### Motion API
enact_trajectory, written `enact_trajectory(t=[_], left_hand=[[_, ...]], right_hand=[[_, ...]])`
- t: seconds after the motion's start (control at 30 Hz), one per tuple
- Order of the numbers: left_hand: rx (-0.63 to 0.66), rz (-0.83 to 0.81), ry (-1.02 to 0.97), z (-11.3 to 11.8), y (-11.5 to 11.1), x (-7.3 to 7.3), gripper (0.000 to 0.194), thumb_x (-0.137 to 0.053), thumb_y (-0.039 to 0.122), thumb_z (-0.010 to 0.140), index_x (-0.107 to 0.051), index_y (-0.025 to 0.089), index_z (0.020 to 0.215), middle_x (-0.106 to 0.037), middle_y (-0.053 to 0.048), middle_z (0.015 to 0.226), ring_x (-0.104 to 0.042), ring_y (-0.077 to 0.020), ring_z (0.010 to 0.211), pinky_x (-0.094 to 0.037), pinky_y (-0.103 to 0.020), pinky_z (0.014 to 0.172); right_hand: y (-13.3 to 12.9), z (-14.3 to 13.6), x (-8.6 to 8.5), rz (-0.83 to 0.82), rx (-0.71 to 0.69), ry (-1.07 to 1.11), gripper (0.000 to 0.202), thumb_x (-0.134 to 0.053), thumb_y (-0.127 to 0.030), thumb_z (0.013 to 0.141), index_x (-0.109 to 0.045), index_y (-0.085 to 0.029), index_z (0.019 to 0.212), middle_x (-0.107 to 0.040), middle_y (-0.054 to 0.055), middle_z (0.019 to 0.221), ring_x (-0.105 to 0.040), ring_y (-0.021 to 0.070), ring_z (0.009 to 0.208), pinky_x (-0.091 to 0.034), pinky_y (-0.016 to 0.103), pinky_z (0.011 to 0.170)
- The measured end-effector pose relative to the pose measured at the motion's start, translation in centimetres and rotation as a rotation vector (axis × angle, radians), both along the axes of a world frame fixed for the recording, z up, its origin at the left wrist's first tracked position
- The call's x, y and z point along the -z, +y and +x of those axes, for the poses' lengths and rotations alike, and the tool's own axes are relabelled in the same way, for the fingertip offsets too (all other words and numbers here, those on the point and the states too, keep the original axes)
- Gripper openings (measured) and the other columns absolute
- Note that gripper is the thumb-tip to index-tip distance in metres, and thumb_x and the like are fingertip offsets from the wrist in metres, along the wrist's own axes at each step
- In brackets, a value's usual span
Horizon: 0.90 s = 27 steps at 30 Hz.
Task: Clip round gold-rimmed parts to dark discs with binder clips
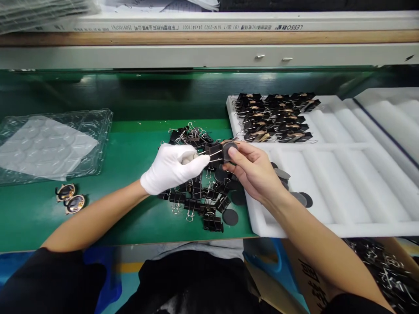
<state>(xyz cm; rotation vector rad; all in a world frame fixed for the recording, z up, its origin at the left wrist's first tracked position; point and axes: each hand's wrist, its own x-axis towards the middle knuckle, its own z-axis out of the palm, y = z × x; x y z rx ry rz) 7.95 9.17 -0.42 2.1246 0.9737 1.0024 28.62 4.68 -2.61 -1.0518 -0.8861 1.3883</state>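
Note:
Wearing a white glove, my left hand [175,168] pinches the wire handles of a black binder clip [214,153]. My bare right hand [253,170] holds a dark grey round disc [230,151] between thumb and fingers, right at the clip's jaw. A light brown edge shows behind the disc; how far the clip grips the pieces is hidden. Below and behind the hands lies a heap of loose black binder clips [196,196] with silver handles. More dark discs [230,216] lie beside the heap, some of them partly under my right hand.
To the right, a white foam tray [301,163] carries rows of clips clamped on pieces [260,115]. At left are a clear plastic tray [103,144] with a white sheet and two small round gold-rimmed parts [76,203]. A box of clips [386,270] stands below the table's right edge.

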Motion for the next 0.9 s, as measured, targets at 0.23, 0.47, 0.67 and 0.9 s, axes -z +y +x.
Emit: enact_trajectory(t=[0.23,0.47,0.67,0.9], left_hand=[[-0.020,-0.055,0.011,0.3,-0.6,0.7,0.053,-0.062,0.045,0.088,-0.042,0.019,0.047,-0.042,0.005,0.044,-0.035,-0.0058,0.044,-0.026,-0.024,0.045],[0.257,-0.294,0.367,-1.7,1.3,-1.7,0.047,-0.044,0.051,0.102,-0.065,0.019,0.075,-0.066,0.001,0.065,-0.057,-0.0108,0.055,-0.041,-0.024,0.055],[0.251,-0.022,0.924,-5.6,2.5,-2.9,0.059,-0.064,0.068,0.085,-0.050,0.022,0.051,-0.040,0.003,0.041,-0.024,-0.0100,0.033,-0.018,-0.029,0.046],[0.161,0.165,1.090,-4.5,0.3,-1.2,0.041,-0.065,0.035,0.082,-0.046,0.019,0.050,-0.033,0.003,0.045,-0.018,-0.0089,0.040,-0.018,-0.028,0.052]], right_hand=[[0.1,-0.1,0.2,0.006,-0.026,-0.025,0.028,-0.091,-0.048,0.077,-0.079,-0.027,0.091,-0.072,0.002,0.098,-0.062,0.0143,0.085,-0.057,0.024,0.068],[0.3,0.8,0.2,0.016,0.021,0.010,0.029,-0.089,-0.050,0.078,-0.076,-0.029,0.094,-0.074,0.001,0.102,-0.068,0.0199,0.097,-0.060,0.035,0.084],[0.6,2.3,-0.1,-0.019,0.110,0.146,0.026,-0.080,-0.055,0.084,-0.070,-0.030,0.086,-0.071,0.000,0.099,-0.069,0.0228,0.101,-0.060,0.038,0.086],[0.3,1.6,-0.5,-0.035,0.014,0.085,0.032,-0.083,-0.059,0.081,-0.069,-0.030,0.085,-0.066,0.000,0.099,-0.067,0.0187,0.090,-0.061,0.033,0.078]])
